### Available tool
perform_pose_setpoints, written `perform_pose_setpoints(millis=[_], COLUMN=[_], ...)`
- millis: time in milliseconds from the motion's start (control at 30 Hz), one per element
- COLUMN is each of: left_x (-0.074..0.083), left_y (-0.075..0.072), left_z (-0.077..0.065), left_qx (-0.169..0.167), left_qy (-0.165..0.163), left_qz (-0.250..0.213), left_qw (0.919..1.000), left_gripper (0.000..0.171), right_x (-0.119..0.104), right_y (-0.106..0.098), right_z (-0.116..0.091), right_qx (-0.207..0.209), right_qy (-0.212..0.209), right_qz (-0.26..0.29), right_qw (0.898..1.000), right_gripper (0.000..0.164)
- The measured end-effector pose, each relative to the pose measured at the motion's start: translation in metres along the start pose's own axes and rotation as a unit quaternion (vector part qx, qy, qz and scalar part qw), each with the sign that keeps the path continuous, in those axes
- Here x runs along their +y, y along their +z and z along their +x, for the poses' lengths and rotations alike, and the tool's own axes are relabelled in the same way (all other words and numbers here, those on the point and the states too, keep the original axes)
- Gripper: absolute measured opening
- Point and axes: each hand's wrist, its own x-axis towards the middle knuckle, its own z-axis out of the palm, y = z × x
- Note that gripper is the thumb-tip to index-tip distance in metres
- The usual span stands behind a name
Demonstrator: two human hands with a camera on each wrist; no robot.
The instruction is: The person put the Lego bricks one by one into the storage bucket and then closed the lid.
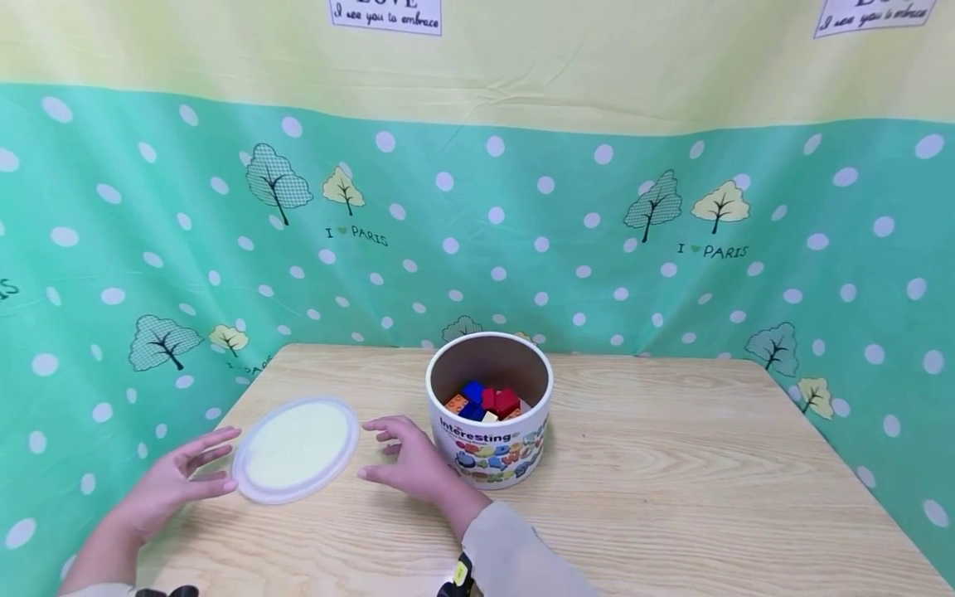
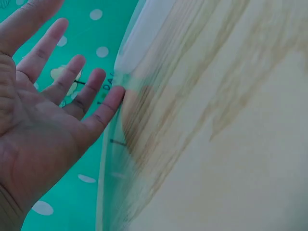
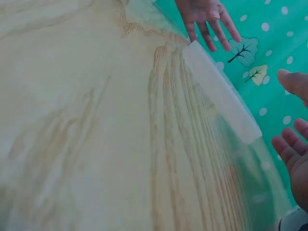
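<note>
A round, pale lid (image 1: 298,444) with a translucent rim lies flat on the left part of the table. My left hand (image 1: 167,485) is beside its left edge, fingers spread and holding nothing. Just off the opposite edge is my right hand (image 1: 414,460), fingers loosely bent around air, between the lid and a white tub (image 1: 488,448) with printed letters and pictures. Inside the open tub are red (image 1: 507,403), blue and orange toy bricks. From the right wrist camera, the lid (image 3: 221,91) shows edge-on between both hands.
A light wooden table (image 1: 671,464) extends to the right of the tub. Behind it and at both sides hangs a green and yellow curtain (image 1: 522,215) with white dots and printed trees, meeting the table's edges.
</note>
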Motion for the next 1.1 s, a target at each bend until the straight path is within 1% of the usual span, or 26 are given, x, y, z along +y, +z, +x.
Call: perform_pose_setpoints(millis=[133, 200, 433, 533, 600, 633, 700, 767, 800, 933, 1100], left_x=[-0.008, -0.010, -0.014, -0.016, -0.017, -0.018, -0.020, -0.020, -0.020, -0.019, -0.019], left_y=[-0.002, -0.002, -0.002, -0.001, 0.000, 0.001, 0.004, 0.006, 0.007, 0.010, 0.013], left_z=[0.005, 0.007, 0.012, 0.014, 0.015, 0.016, 0.017, 0.018, 0.018, 0.016, 0.013], left_qx=[-0.023, -0.028, -0.044, -0.044, -0.051, -0.055, -0.066, -0.084, -0.089, -0.101, -0.094], left_qy=[-0.011, -0.017, -0.021, -0.008, 0.016, 0.030, 0.053, 0.068, 0.070, 0.062, 0.047], left_qz=[-0.048, -0.060, -0.050, -0.046, -0.053, -0.061, -0.092, -0.122, -0.135, -0.178, -0.225], left_qw=[0.9986, 0.9977, 0.9976, 0.9979, 0.9971, 0.9962, 0.9921, 0.9866, 0.9844, 0.9769, 0.9685], left_gripper=[0.077, 0.080, 0.086, 0.086, 0.084, 0.083, 0.081, 0.079, 0.078, 0.072, 0.064], right_x=[0.007, 0.011, 0.022, 0.023, 0.023, 0.023, 0.024, 0.024, 0.024, 0.026, 0.026], right_y=[0.007, 0.010, 0.015, 0.015, 0.015, 0.015, 0.015, 0.014, 0.014, 0.013, 0.015], right_z=[0.004, 0.006, 0.007, 0.008, 0.008, 0.008, 0.008, 0.008, 0.008, 0.009, 0.011], right_qx=[0.009, 0.012, 0.017, 0.018, 0.017, 0.017, 0.020, 0.026, 0.029, 0.037, 0.038], right_qy=[0.031, 0.044, 0.071, 0.074, 0.075, 0.074, 0.080, 0.087, 0.088, 0.094, 0.105], right_qz=[0.013, 0.016, 0.006, 0.010, 0.014, 0.015, 0.018, 0.022, 0.026, 0.039, 0.038], right_qw=[0.999, 0.999, 0.997, 0.997, 0.997, 0.997, 0.996, 0.996, 0.995, 0.994, 0.993], right_gripper=[0.060, 0.062, 0.064, 0.066, 0.067, 0.067, 0.067, 0.067, 0.066, 0.065, 0.067])
